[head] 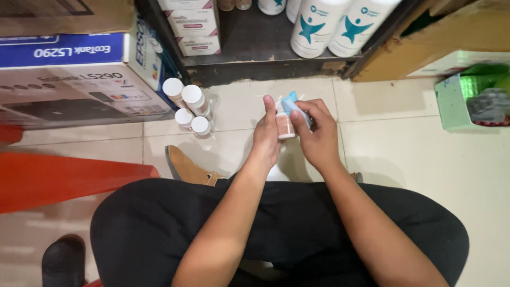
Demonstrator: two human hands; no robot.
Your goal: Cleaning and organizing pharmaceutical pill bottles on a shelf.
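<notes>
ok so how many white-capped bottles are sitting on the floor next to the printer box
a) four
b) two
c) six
a, four white-capped bottles stand in a cluster on the tiled floor beside the printer box, apart from the small bottle held in the left hand and right hand.

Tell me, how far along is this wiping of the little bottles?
Four small white-capped bottles stand grouped on the tiled floor; whether they are finished or waiting cannot be told. In hand: the left hand holds one small bottle upright while the right hand presses a blue cloth on its top. Larger white bottles sit on the shelf, untouched.
</notes>
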